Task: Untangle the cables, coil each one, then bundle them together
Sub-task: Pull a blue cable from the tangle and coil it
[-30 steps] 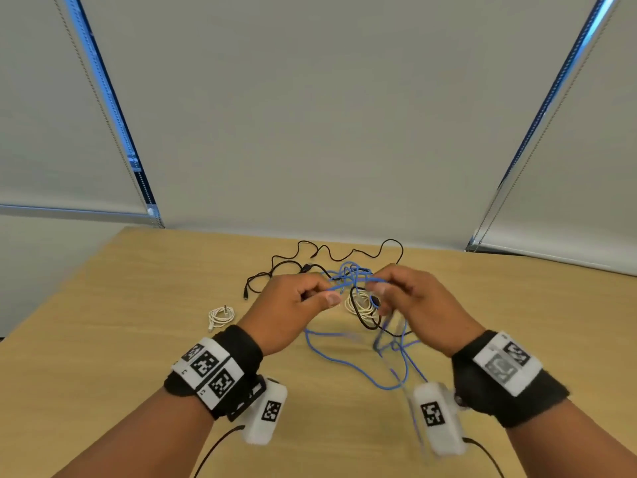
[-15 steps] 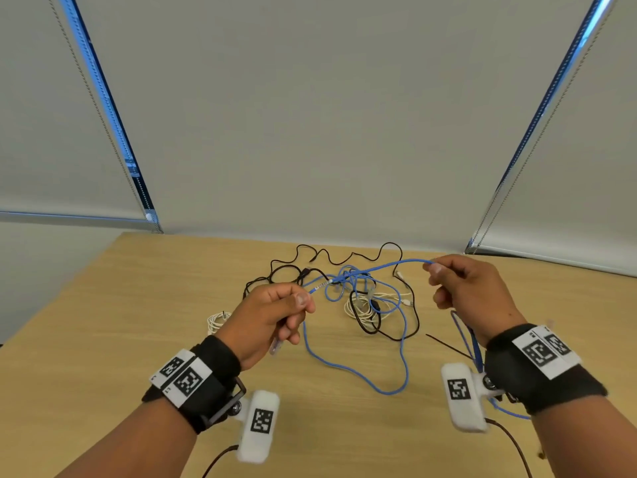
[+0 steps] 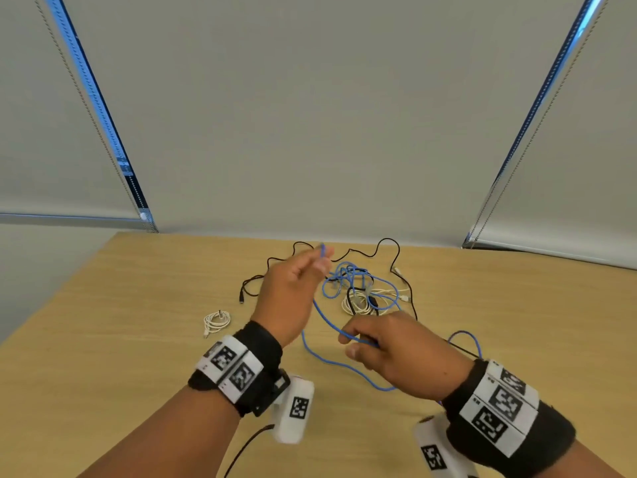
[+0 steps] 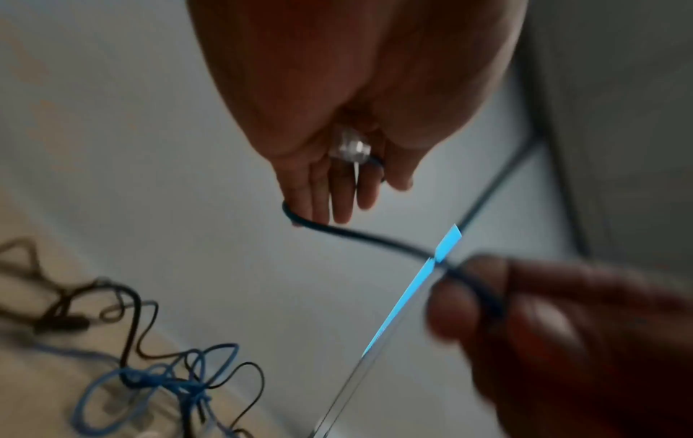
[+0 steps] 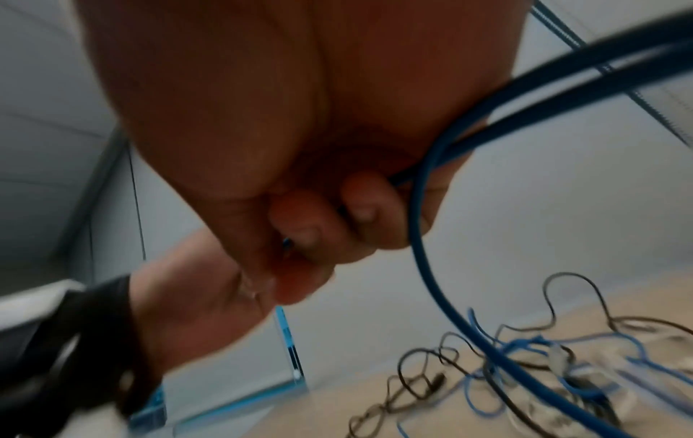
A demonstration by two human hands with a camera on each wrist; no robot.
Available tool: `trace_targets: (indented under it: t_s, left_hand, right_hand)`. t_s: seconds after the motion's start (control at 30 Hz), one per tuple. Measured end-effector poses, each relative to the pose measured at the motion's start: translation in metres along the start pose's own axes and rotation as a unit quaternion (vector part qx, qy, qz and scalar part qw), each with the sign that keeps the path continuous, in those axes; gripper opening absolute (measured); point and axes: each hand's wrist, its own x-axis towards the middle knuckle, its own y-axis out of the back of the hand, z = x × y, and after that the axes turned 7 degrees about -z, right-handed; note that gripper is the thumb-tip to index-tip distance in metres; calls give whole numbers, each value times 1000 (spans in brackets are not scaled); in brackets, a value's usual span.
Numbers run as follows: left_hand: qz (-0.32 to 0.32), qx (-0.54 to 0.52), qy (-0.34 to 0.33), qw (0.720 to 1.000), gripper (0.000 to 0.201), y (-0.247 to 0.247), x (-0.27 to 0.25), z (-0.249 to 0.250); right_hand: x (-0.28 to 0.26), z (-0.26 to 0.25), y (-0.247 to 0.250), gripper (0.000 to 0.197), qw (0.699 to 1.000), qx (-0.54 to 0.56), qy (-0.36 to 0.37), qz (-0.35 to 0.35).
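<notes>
A blue cable (image 3: 324, 319) runs from the knot of blue, black and white cables (image 3: 355, 288) on the wooden table (image 3: 138, 305). My left hand (image 3: 319, 260) is raised over the far side of the tangle and pinches the blue cable's end; its clear plug (image 4: 352, 148) lies against the palm in the left wrist view. Nearer to me, my right hand (image 3: 351, 345) has its fingers curled round a stretch of the same blue cable (image 5: 420, 237). A slack loop (image 3: 344, 367) hangs below both hands onto the table.
A small coiled white cable (image 3: 216, 320) lies apart at the left. A black cable (image 3: 255, 279) trails out to the left and far side of the tangle. Grey blinds (image 3: 310, 115) rise behind the table's far edge.
My left hand has lifted up and away with the blue cable's end. My right hand has come down and in toward me, sliding to a nearer stretch of the blue cable.
</notes>
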Motion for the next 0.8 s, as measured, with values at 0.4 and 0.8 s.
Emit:
trace_targets:
  t_s: [0.4, 0.8]
  left_hand:
    - [-181, -223, 57, 956, 39, -22, -25, -2]
    - [-181, -336, 108, 918, 41, -16, -33, 4]
  right_hand:
    - [0, 4, 40, 7, 968, 223, 24, 115]
    - [5, 10, 44, 7, 953, 289, 50, 77]
